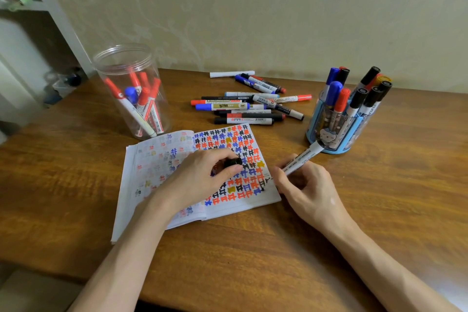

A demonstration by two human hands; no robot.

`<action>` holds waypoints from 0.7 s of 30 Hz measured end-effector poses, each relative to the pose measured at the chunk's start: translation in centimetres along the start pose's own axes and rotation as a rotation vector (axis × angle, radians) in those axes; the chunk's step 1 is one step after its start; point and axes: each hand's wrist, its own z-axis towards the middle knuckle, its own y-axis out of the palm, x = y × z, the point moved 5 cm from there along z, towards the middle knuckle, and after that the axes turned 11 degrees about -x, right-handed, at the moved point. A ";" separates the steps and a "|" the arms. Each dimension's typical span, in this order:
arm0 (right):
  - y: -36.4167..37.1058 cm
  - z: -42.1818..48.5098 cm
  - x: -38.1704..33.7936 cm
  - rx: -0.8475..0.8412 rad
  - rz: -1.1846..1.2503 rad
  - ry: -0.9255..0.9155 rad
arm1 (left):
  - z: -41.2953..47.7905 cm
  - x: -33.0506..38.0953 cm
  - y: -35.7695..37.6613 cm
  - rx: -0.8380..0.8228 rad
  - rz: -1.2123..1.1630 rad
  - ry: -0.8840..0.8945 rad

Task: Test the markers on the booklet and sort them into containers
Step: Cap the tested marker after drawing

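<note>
Wooden table against pale wall; both hands at an open booklet, one with a marker, one with a cap.
Left hand rests on the booklet's scribble-filled right page, fingers curled, pinching a black cap between thumb and fingertips. Right hand sits just right of the page edge, fingers pinching a white marker tilted, writing end down toward the page, tip hidden. Clear jar with red and blue markers stands beyond the left hand. Blue holder packed with upright markers stands just beyond the right hand. Loose markers lie beyond both hands, between jar and holder.
</note>
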 end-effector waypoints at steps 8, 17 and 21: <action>-0.5 0.1 0.4 0.049 0.050 0.023 | 0.1 -0.2 0.0 0.019 0.028 0.009; -0.4 0.0 0.2 0.032 0.051 0.022 | 0.1 -0.2 0.0 0.029 0.036 0.023; -0.6 0.0 0.2 0.070 0.040 0.026 | 0.0 0.0 0.0 0.031 0.026 0.039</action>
